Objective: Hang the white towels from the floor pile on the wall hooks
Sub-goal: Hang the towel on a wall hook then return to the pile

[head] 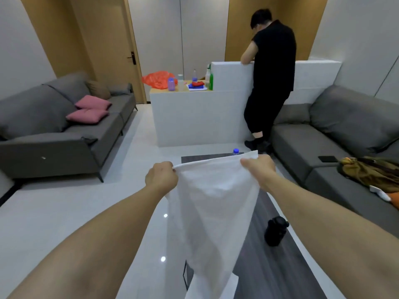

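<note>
A white towel (212, 203) hangs in front of me, stretched by its top edge between my two hands. My left hand (160, 176) pinches the left top corner with curled fingers. My right hand (259, 169) grips the right top corner. The cloth drops down over a dark low table (267, 266) and its lower end reaches the bottom of the view. No wall hooks and no floor pile show in this view.
A black bottle (276, 233) and a water bottle (236, 151) stand on the low table. Grey sofas sit left (64, 126) and right (345, 137). A person in black (272, 78) leans on a white counter (194, 117) ahead that holds bottles and cloths.
</note>
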`<state>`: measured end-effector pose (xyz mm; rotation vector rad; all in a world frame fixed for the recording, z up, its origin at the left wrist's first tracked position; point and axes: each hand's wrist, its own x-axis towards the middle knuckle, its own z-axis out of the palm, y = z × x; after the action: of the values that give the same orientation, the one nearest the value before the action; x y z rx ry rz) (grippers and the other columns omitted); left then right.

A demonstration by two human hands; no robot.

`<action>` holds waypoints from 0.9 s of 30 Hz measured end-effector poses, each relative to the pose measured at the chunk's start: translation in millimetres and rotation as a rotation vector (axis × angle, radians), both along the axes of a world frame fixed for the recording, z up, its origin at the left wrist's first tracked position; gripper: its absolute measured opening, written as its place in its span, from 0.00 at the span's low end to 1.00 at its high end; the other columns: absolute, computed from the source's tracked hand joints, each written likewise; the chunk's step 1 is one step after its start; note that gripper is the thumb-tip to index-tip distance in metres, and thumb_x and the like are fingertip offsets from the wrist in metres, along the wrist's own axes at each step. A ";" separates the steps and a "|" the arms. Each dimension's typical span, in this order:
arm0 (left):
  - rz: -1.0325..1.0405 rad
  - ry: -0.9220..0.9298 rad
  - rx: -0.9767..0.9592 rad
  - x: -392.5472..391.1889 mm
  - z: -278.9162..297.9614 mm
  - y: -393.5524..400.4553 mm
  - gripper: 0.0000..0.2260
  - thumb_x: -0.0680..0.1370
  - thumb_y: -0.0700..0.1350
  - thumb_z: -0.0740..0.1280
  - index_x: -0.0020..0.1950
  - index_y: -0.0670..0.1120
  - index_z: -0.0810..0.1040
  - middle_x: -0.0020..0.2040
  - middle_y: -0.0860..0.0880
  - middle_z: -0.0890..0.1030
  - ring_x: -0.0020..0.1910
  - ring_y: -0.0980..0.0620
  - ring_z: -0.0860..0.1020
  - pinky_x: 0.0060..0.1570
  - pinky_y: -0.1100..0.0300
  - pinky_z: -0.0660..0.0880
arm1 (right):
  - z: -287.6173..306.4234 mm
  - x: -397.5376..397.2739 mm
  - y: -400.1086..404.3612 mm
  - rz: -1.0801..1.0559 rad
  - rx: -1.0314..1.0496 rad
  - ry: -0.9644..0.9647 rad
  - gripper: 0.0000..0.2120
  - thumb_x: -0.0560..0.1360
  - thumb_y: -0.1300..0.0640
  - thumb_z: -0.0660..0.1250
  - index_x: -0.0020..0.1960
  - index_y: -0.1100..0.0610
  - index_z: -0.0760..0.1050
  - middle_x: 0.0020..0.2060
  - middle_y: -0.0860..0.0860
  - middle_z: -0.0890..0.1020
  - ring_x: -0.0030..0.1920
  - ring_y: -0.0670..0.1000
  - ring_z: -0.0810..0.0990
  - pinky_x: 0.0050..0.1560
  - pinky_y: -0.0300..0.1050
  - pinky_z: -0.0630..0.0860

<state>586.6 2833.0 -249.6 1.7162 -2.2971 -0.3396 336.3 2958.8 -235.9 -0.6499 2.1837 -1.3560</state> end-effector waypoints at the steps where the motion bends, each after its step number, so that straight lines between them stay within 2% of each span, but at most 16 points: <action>1: 0.017 -0.006 0.021 -16.8 -5.4 -14.7 0.09 0.78 0.43 0.59 0.50 0.47 0.78 0.44 0.46 0.75 0.43 0.43 0.73 0.42 0.56 0.69 | -6.1 -14.2 -20.5 0.011 -0.023 -0.006 0.16 0.63 0.50 0.68 0.48 0.54 0.82 0.41 0.51 0.85 0.41 0.54 0.84 0.46 0.50 0.83; 4: 0.042 -0.007 0.038 -64.8 -9.9 -56.6 0.08 0.77 0.42 0.59 0.50 0.48 0.78 0.47 0.45 0.77 0.43 0.43 0.73 0.42 0.57 0.69 | -11.2 -50.0 -75.5 0.050 -0.036 0.035 0.11 0.69 0.49 0.70 0.43 0.56 0.82 0.33 0.49 0.80 0.34 0.51 0.78 0.33 0.41 0.72; 6: 0.041 0.010 0.006 -90.9 2.9 -82.3 0.07 0.78 0.42 0.59 0.48 0.48 0.77 0.45 0.46 0.76 0.42 0.43 0.73 0.41 0.57 0.69 | -4.6 -73.1 -107.8 0.072 -0.052 0.072 0.12 0.74 0.51 0.71 0.35 0.56 0.78 0.30 0.49 0.76 0.32 0.51 0.74 0.30 0.41 0.67; 7: 0.046 0.025 -0.014 -101.1 14.4 -94.2 0.07 0.79 0.42 0.59 0.47 0.48 0.77 0.45 0.46 0.76 0.42 0.43 0.73 0.41 0.57 0.68 | 2.6 -84.3 -122.5 0.067 -0.069 0.094 0.13 0.75 0.52 0.70 0.35 0.58 0.78 0.29 0.50 0.75 0.32 0.51 0.73 0.31 0.42 0.67; 10: 0.086 0.093 -0.113 -117.3 63.3 -127.9 0.06 0.78 0.42 0.60 0.46 0.48 0.76 0.45 0.45 0.77 0.44 0.41 0.74 0.41 0.56 0.68 | 47.7 -110.6 -151.8 0.039 -0.147 0.137 0.12 0.75 0.52 0.71 0.45 0.62 0.82 0.34 0.53 0.78 0.36 0.51 0.74 0.38 0.45 0.71; 14: 0.129 0.160 -0.245 -123.2 138.3 -149.8 0.09 0.81 0.45 0.61 0.52 0.47 0.80 0.50 0.41 0.79 0.46 0.40 0.74 0.41 0.55 0.66 | 128.5 -134.1 -166.3 0.028 -0.268 0.268 0.06 0.72 0.51 0.74 0.43 0.53 0.85 0.39 0.50 0.85 0.42 0.51 0.83 0.48 0.50 0.81; 16: 0.126 0.169 -0.298 -123.1 162.5 -150.5 0.10 0.81 0.46 0.61 0.54 0.47 0.81 0.52 0.40 0.80 0.51 0.38 0.77 0.42 0.55 0.66 | 156.0 -137.3 -164.4 0.050 -0.283 0.340 0.06 0.73 0.50 0.74 0.44 0.52 0.85 0.39 0.49 0.85 0.44 0.51 0.83 0.50 0.50 0.82; 18: 0.113 0.197 -0.336 -121.6 174.0 -149.9 0.10 0.81 0.47 0.62 0.55 0.48 0.82 0.53 0.40 0.80 0.51 0.39 0.77 0.41 0.55 0.66 | 169.3 -138.0 -157.2 0.065 -0.263 0.445 0.07 0.74 0.50 0.72 0.45 0.52 0.85 0.40 0.49 0.85 0.45 0.51 0.82 0.50 0.50 0.80; 22: 0.081 0.247 -0.346 -117.1 161.2 -138.5 0.09 0.80 0.45 0.63 0.53 0.49 0.83 0.49 0.43 0.81 0.46 0.44 0.74 0.40 0.56 0.66 | 157.2 -142.0 -134.8 0.093 -0.181 0.559 0.07 0.76 0.51 0.71 0.48 0.52 0.85 0.42 0.50 0.85 0.47 0.52 0.81 0.51 0.46 0.77; 24: 0.063 0.248 -0.316 -115.6 137.1 -127.6 0.08 0.79 0.43 0.64 0.50 0.49 0.83 0.45 0.45 0.80 0.44 0.44 0.73 0.40 0.57 0.65 | 133.7 -144.5 -124.1 0.099 -0.127 0.547 0.06 0.75 0.50 0.71 0.48 0.51 0.85 0.42 0.50 0.85 0.46 0.52 0.82 0.51 0.48 0.79; 27: 0.030 0.220 -0.223 -111.3 86.4 -107.6 0.08 0.78 0.42 0.63 0.47 0.50 0.82 0.42 0.47 0.80 0.42 0.44 0.76 0.39 0.58 0.68 | 84.5 -141.6 -102.7 0.108 -0.013 0.519 0.06 0.75 0.51 0.71 0.49 0.51 0.85 0.42 0.51 0.85 0.47 0.54 0.82 0.50 0.45 0.77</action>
<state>475.4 2725.5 -163.3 1.5221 -2.0648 -0.2427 194.7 2856.1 -151.4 -1.2174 2.4831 -1.2457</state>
